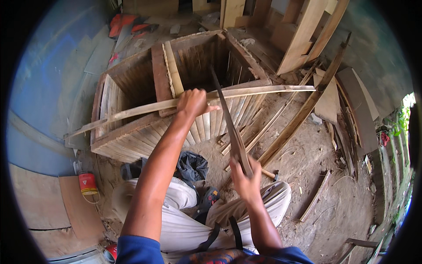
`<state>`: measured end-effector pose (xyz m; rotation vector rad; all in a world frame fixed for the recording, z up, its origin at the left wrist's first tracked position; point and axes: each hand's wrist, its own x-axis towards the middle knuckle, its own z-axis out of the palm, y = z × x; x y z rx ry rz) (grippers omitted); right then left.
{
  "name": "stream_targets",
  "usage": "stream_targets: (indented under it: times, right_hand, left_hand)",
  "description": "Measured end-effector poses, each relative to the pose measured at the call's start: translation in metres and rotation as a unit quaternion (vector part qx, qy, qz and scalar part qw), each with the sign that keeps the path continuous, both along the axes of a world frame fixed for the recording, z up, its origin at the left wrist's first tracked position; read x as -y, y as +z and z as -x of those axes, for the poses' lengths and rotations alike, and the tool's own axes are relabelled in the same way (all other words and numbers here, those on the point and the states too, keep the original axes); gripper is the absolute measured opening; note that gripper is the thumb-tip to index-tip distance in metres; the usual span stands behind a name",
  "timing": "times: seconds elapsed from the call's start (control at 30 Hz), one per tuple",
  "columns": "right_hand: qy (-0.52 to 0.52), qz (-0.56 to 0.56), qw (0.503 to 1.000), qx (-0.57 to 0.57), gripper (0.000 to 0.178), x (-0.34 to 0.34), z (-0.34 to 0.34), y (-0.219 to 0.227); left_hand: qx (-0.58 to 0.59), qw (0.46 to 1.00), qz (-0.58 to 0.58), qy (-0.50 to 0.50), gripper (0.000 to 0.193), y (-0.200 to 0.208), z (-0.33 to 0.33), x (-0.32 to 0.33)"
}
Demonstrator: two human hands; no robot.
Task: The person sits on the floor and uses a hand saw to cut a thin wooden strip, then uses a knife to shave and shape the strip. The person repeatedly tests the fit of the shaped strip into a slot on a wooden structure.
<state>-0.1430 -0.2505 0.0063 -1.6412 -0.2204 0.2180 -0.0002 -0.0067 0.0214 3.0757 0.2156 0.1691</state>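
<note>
A long, thin wooden strip (145, 107) lies across the near rim of an open wooden crate (206, 125). My left hand (193, 103) is closed around the strip near its middle, with the thumb pointing right. Held in my right hand (246, 180) is a handsaw (231, 123), its dark tapered blade slanting up and away. The blade crosses the strip just right of my left thumb; I cannot tell whether its teeth are in the wood. The crate has slatted sides and a divider (163, 75) between two compartments.
A hammer (269, 174) lies by my right knee, near long planks (294, 121) on the dirt floor. A dark plastic bag (192, 166) sits below the crate. To the left stands a red can (88, 182). Boards (358, 110) lean at the right wall; a wooden frame (303, 39) stands behind.
</note>
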Motion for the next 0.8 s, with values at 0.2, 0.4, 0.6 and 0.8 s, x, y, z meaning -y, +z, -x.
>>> stream_targets:
  times: [0.2, 0.4, 0.6, 0.8]
  right_hand:
    - [0.011, 0.009, 1.0, 0.026, 0.015, 0.038, 0.076, 0.009]
    - [-0.029, 0.013, 0.998, 0.058, 0.02, -0.059, -0.06, -0.001]
    - [-0.023, 0.025, 0.995, 0.093, 0.019, -0.018, 0.0, -0.005]
    - [-0.005, -0.035, 0.999, -0.012, 0.015, 0.034, 0.09, -0.002]
  left_hand:
    - [-0.014, 1.0, -0.001, 0.014, 0.07, -0.004, -0.001, 0.003]
    - [-0.019, 1.0, -0.01, 0.009, 0.072, 0.001, 0.0, 0.006]
    - [-0.027, 0.999, 0.0, 0.023, 0.072, 0.0, -0.004, 0.006]
    - [0.0, 1.0, 0.01, 0.027, 0.073, -0.01, -0.004, 0.003]
